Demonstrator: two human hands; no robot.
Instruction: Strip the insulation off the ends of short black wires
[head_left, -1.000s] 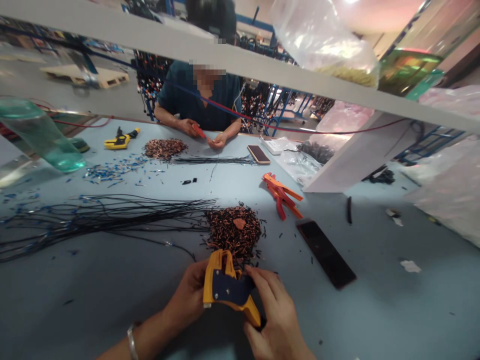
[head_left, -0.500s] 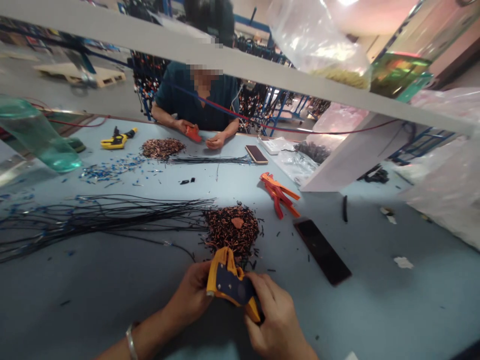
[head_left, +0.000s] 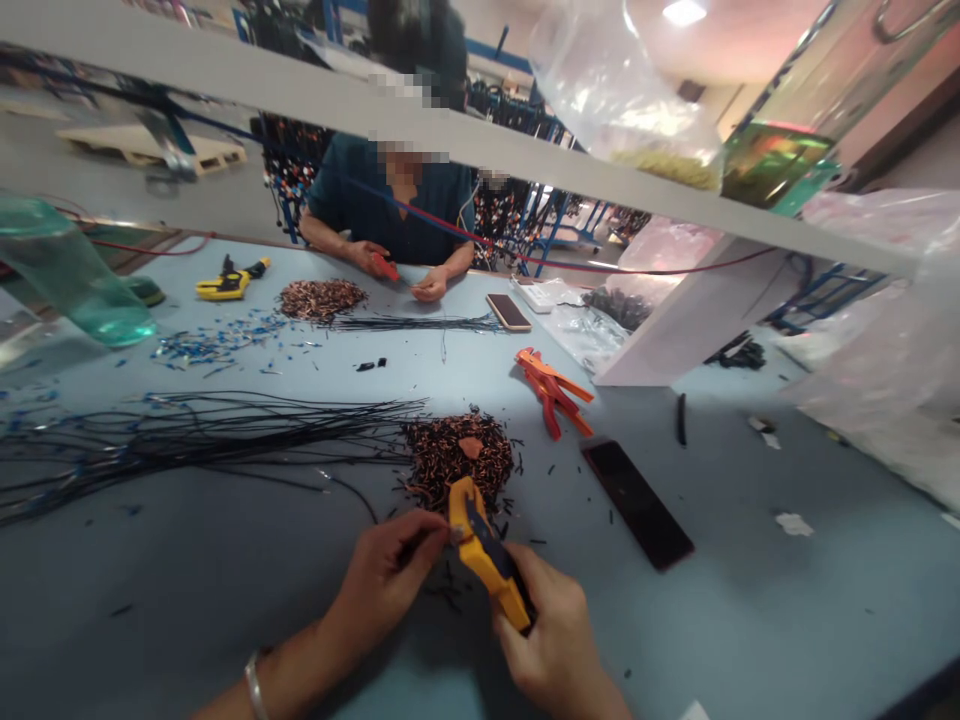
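My right hand (head_left: pixel 551 620) is wrapped round the handles of a yellow and dark blue wire stripper (head_left: pixel 484 555), which is tilted with its head pointing away from me. Thumb and fingers of my left hand (head_left: pixel 397 565) are pinched together at the side of the stripper's head. A black wire (head_left: pixel 351 490) with a shiny terminal at its far end runs in behind my left hand; its pinched end is mostly hidden. Just beyond the stripper lies a pile of short black and copper-coloured offcuts (head_left: pixel 457 455). A bundle of black wires (head_left: pixel 225 435) stretches leftward from that pile.
Red-orange pliers (head_left: pixel 551 390) and a black phone (head_left: pixel 637 500) lie to the right. Across the table a person (head_left: pixel 390 210) holds a red tool. A white shelf beam (head_left: pixel 480 120) crosses above. A green bottle (head_left: pixel 82 280) leans at left; a yellow tool (head_left: pixel 229 280) lies behind it.
My right hand has turned the wire stripper from its flat side onto its narrow edge. My left hand's fingers have come out from behind the tool and now pinch beside its head.
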